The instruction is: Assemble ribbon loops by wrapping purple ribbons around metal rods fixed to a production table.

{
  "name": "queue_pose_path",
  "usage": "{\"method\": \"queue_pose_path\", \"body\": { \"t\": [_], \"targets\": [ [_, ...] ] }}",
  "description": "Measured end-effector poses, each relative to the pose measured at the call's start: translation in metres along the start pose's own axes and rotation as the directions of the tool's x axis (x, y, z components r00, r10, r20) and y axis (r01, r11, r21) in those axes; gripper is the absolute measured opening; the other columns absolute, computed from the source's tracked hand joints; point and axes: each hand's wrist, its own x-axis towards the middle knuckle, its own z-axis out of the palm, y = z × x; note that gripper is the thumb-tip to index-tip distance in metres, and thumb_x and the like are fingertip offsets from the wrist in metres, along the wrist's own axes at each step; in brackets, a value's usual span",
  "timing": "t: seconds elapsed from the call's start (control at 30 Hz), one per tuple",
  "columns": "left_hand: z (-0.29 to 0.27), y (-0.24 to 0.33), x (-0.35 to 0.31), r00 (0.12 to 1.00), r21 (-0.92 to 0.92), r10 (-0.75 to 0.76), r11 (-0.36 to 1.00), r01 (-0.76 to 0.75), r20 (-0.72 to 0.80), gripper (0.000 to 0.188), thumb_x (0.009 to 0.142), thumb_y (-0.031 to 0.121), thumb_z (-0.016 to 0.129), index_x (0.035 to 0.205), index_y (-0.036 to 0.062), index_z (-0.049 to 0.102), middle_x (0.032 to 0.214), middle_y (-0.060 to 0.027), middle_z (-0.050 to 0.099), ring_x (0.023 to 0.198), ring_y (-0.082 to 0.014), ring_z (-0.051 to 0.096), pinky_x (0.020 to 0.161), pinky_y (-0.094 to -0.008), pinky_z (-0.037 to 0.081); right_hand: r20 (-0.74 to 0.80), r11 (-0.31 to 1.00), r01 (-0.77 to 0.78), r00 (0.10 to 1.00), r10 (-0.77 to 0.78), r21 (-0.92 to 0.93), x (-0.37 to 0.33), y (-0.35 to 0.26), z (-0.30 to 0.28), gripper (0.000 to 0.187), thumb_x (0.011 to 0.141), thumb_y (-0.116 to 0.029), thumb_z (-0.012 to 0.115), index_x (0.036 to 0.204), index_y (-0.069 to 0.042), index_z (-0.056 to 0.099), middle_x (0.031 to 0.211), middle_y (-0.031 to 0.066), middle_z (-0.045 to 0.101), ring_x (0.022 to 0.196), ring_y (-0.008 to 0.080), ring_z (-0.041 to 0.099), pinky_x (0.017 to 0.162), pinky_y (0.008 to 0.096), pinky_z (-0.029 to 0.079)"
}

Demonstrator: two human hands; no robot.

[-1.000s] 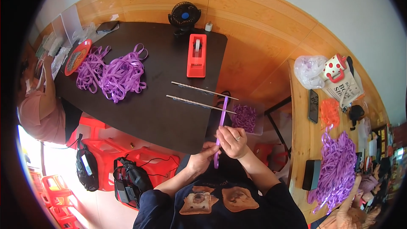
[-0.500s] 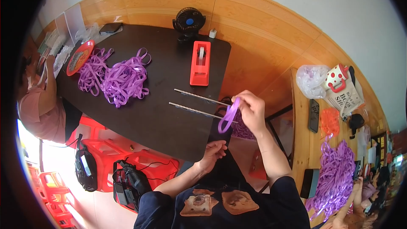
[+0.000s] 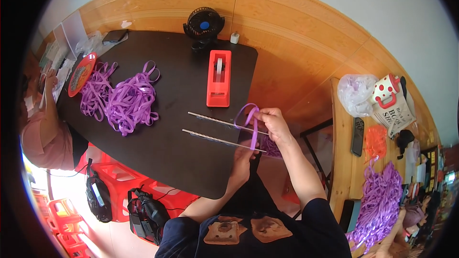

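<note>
A purple ribbon loop (image 3: 254, 123) is at the table's right edge, by the outer ends of two thin metal rods. My right hand (image 3: 275, 125) pinches the loop's upper part beside the far rod (image 3: 217, 121). Below it, my left hand (image 3: 242, 161) is at the near rod's (image 3: 215, 139) end, its fingers closed around the ribbon's lower end; the fingertips are partly hidden. Both rods have twisted tips and lie side by side, pointing left across the dark table (image 3: 177, 162). Left of them lies a tangled heap of purple ribbon loops (image 3: 131, 100).
A red tape dispenser (image 3: 219, 96) and a black fan (image 3: 204, 26) stand toward the back. At the far left is a red plate (image 3: 82, 74), near another person (image 3: 45, 136). A wooden table (image 3: 342, 162) on the right bears more purple ribbons (image 3: 380, 200), a phone and a spotted mug.
My left hand has risen from below the table's edge to the near rod and the ribbon. The right hand has moved slightly down, and the ribbon loop is opened wider around the rods.
</note>
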Motion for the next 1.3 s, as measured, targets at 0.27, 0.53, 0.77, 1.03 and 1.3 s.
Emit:
{"method": "queue_pose_path", "body": {
  "t": [0.27, 0.53, 0.77, 1.03, 1.3],
  "targets": [
    [0.044, 0.025, 0.015, 0.927, 0.032, 0.371, 0.928, -0.37, -0.051, 0.035, 0.094, 0.008, 0.054, 0.129, 0.0023, 0.053, 0.134, -0.0081, 0.048, 0.116, -0.0148, 0.049, 0.098, -0.0281, 0.038, 0.103, 0.982, -0.128, 0.988, 0.115, 0.139, 0.0, 0.061, -0.02, 0.013, 0.085, -0.007, 0.061, 0.089, 0.003, 0.069, 0.079, 0.0131, 0.068, 0.069, 0.019, 0.067, 0.063, 0.0284, 0.054],
    [0.018, -0.004, 0.017, 0.936, 0.158, 0.346, 0.929, -0.334, -0.06, 0.012, 0.095, 0.014, 0.056, 0.1, 0.0048, 0.063, 0.096, -0.0037, 0.063, 0.082, -0.0103, 0.059, 0.059, -0.0212, 0.047, -0.069, 0.959, -0.208, 0.972, 0.224, 0.19, -0.052, 0.096, -0.003, 0.016, 0.085, -0.019, 0.061, 0.075, -0.007, 0.066, 0.064, 0.0009, 0.06, 0.054, 0.0087, 0.055, 0.045, 0.0218, 0.037],
    [0.008, 0.015, -0.023, 1.0, 0.001, 0.013, 1.0, -0.013, -0.027, 0.017, 0.094, 0.014, 0.057, 0.1, 0.0015, 0.066, 0.086, -0.0059, 0.067, 0.079, -0.0111, 0.06, 0.073, -0.0249, 0.047, -0.069, 0.979, -0.202, 0.977, 0.203, 0.018, -0.11, 0.123, -0.018, 0.016, 0.084, -0.016, 0.063, 0.079, -0.001, 0.066, 0.065, 0.0047, 0.062, 0.054, 0.0093, 0.055, 0.047, 0.0206, 0.038],
    [0.004, 0.02, -0.033, 0.996, -0.027, -0.085, 0.996, 0.085, -0.009, 0.02, 0.092, 0.014, 0.06, 0.104, -0.0009, 0.066, 0.09, -0.0082, 0.068, 0.082, -0.0138, 0.062, 0.078, -0.0258, 0.047, -0.14, 0.606, 0.517, 0.68, -0.72, -0.604, -0.163, 0.122, 0.009, 0.02, 0.076, 0.004, 0.062, 0.096, -0.001, 0.064, 0.092, 0.0137, 0.058, 0.084, 0.0269, 0.059, 0.073, 0.0322, 0.047],
    [0.012, 0.026, -0.039, 0.99, -0.071, -0.139, 0.988, 0.137, -0.012, 0.02, 0.092, 0.014, 0.061, 0.104, -0.0007, 0.066, 0.091, -0.0087, 0.068, 0.083, -0.0149, 0.062, 0.079, -0.0266, 0.048, -0.043, 0.467, 0.363, 0.752, -0.658, -0.806, -0.169, 0.146, 0.016, 0.023, 0.074, -0.008, 0.069, 0.096, -0.003, 0.066, 0.113, 0.019, 0.054, 0.104, 0.0367, 0.051, 0.088, 0.0418, 0.041]
  ]
}}
